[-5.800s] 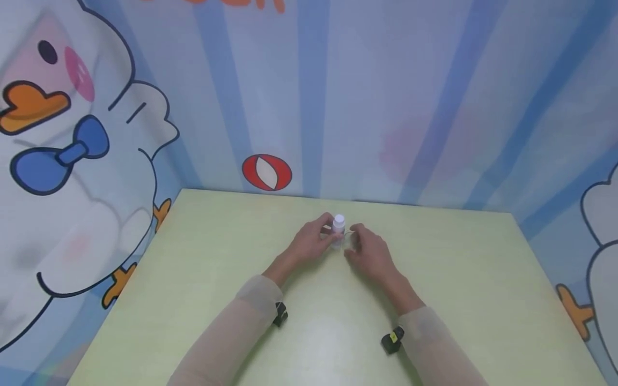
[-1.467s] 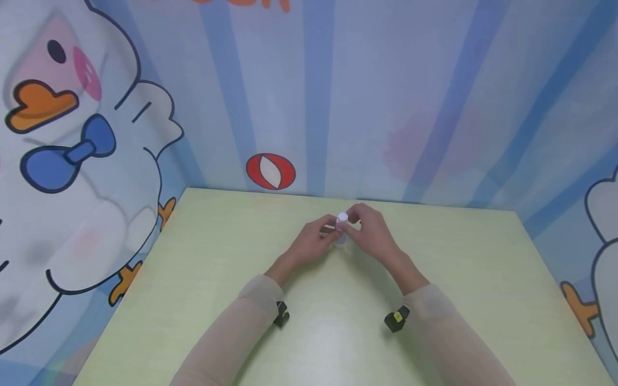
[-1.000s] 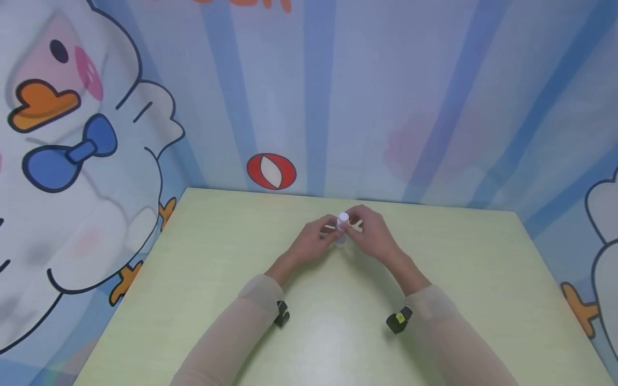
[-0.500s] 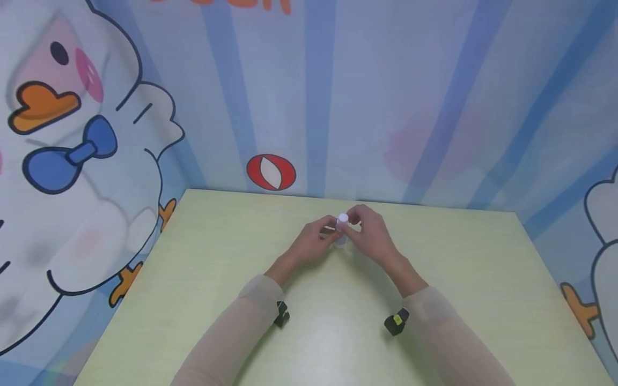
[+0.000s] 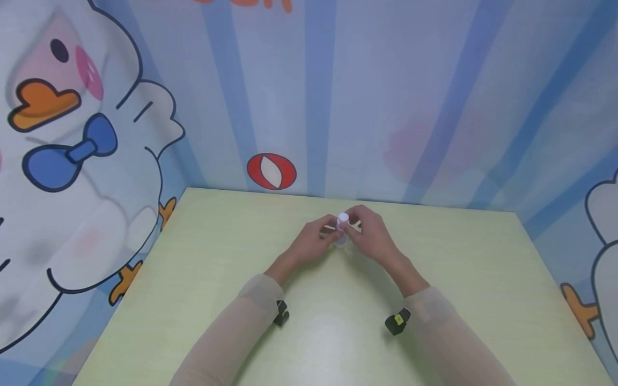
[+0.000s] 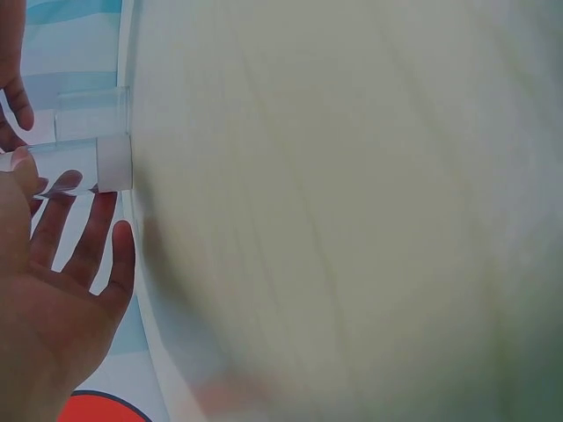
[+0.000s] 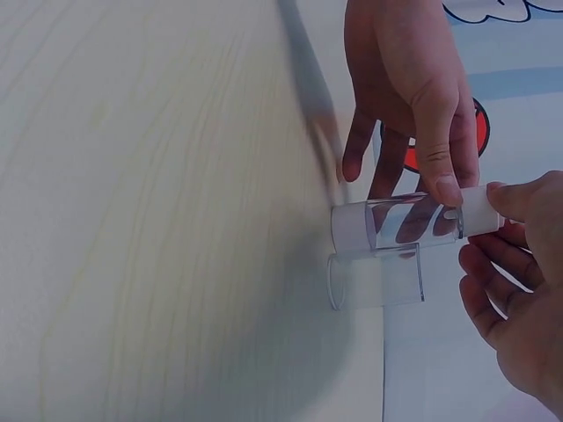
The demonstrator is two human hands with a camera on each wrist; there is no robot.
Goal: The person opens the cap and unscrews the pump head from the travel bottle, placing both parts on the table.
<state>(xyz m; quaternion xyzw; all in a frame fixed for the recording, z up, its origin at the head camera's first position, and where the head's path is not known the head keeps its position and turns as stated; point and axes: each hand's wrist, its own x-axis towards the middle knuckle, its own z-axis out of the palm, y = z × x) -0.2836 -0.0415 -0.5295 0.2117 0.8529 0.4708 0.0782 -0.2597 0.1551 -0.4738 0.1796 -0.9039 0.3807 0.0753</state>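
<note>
A small clear bottle (image 5: 341,241) with a white base stands upright near the back of the table. My left hand (image 5: 311,241) grips its body from the left, thumb in front and fingers behind, as the right wrist view also shows. With thumb and fingertips, my right hand (image 5: 372,231) pinches the white top (image 7: 479,211) of the bottle. Close on the bottle's right side stands a clear, see-through cap (image 7: 378,280), its wide rim at the table; neither hand holds it. The right hand partly hides it in the head view.
The pale wood-grain table (image 5: 328,321) ends behind the bottle at a blue striped backdrop (image 5: 367,107) printed with cartoon birds. A black wrist camera (image 5: 397,321) sits by the right sleeve, another camera (image 5: 281,313) by the left.
Since the oldest frame, my right hand has moved from just right of the bottle, fingers apart from it, to pinching its white top. Over the last second almost nothing moves.
</note>
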